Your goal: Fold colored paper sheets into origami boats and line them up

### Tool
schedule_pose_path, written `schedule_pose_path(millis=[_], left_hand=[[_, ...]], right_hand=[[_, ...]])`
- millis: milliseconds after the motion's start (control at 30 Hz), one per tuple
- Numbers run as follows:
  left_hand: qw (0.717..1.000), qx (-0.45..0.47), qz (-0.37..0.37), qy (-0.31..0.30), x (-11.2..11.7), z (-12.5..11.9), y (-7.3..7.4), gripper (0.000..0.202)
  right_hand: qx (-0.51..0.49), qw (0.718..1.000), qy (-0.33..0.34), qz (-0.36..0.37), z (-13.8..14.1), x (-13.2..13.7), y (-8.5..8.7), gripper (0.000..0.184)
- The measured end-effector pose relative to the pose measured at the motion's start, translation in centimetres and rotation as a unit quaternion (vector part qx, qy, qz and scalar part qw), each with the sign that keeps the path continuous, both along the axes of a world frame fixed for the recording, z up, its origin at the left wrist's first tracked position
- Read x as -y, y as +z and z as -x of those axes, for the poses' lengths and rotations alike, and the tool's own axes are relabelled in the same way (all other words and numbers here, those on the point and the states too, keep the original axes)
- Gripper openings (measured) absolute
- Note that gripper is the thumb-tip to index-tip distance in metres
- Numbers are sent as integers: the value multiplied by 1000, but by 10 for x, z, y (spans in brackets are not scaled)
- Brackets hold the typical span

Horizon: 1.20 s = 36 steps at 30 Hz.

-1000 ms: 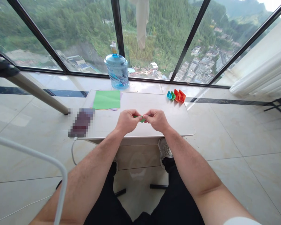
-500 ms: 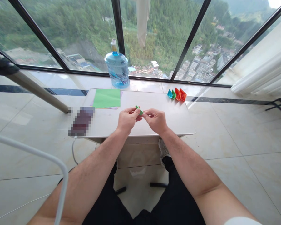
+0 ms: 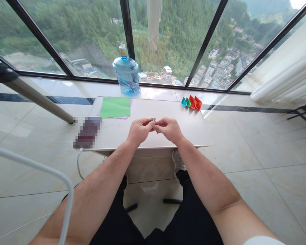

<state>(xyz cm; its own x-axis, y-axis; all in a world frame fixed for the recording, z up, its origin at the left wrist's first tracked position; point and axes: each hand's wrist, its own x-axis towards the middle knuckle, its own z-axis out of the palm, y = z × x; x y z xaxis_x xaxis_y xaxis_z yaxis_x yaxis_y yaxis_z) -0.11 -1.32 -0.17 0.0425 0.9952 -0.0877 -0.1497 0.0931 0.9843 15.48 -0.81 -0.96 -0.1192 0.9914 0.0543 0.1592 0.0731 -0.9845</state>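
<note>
A small piece of folded green paper (image 3: 157, 131) is pinched between my two hands above the front middle of the table. My left hand (image 3: 140, 130) grips it from the left with thumb and fingers, and my right hand (image 3: 169, 129) pinches it from the right. The fingertips of both hands meet and cover most of the paper; only thin green edges show. Beyond them, at the table's back right, stand folded paper boats: a blue one (image 3: 184, 102), a green one (image 3: 188, 102) and two red ones (image 3: 195, 102).
A stack of coloured paper sheets, green on top (image 3: 115, 107), lies at the back left of the white table (image 3: 153, 106). A blurred-out flat object (image 3: 87, 132) with a cable is at the left edge. Behind the table stands a blue water bottle (image 3: 127, 76) by the window.
My hands have drawn closer together around the folded green paper. It has turned more edge-on, and less of its green face shows.
</note>
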Motion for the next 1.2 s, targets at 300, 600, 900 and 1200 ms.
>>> schedule_pose_path(millis=[300,600,900,1200], left_hand=[[975,-195,-103,-24,-2,7,1,26],[967,-218,-131,-6,2,-1,-2,35],[978,-175,-105,35,5,-6,3,45],[960,-237,-135,69,9,-14,-1,43]], right_hand=[[-34,999,-14,41,2,-2,-3,31],[255,953,-78,-143,4,10,-3,24],[182,969,-111,-127,8,9,-3,14],[275,939,-157,-133,14,14,0,14]])
